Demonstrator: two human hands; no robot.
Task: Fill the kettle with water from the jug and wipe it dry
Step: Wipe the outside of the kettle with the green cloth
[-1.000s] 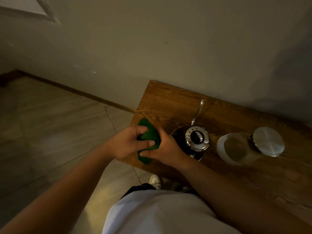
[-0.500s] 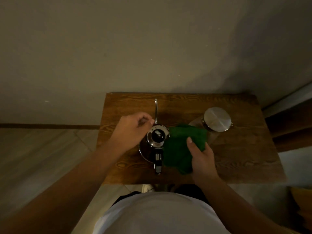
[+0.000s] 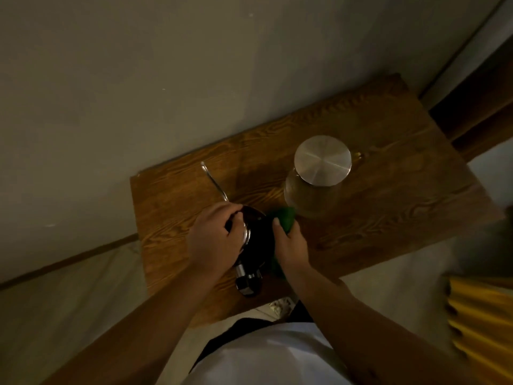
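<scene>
The scene is dim, viewed from above. A wooden table (image 3: 374,218) stands against a plain wall (image 3: 194,79). The kettle (image 3: 259,240), dark-bodied with a metal lid, sits on the table near its front edge, toward the left side. Its thin gooseneck spout (image 3: 213,177) runs away from the body toward the wall, and its handle (image 3: 248,282) projects toward the person, over the table's front edge.

The left hand (image 3: 215,240) rests on top of the kettle, fingers curled over the lid and covering most of it; the grasp appears closed on the lid, though the knob itself is hidden beneath the palm. The right hand (image 3: 290,245) is pressed against the right side of the kettle body with a green cloth (image 3: 286,218) clenched between fingers and kettle wall. Part of the cloth shows above the fingertips and a further strip shows below the wrist, near the kettle's base.

The jug (image 3: 313,195), clear glass with a round brushed-metal lid (image 3: 322,160), stands upright on the table to the right of the kettle and further back, just beside the top of the cloth. Whether cloth and jug touch cannot be determined in this light.

A white garment (image 3: 266,354) fills the lower centre of the view. A blurred yellow object (image 3: 483,323) sits at the right edge, off the table.
</scene>
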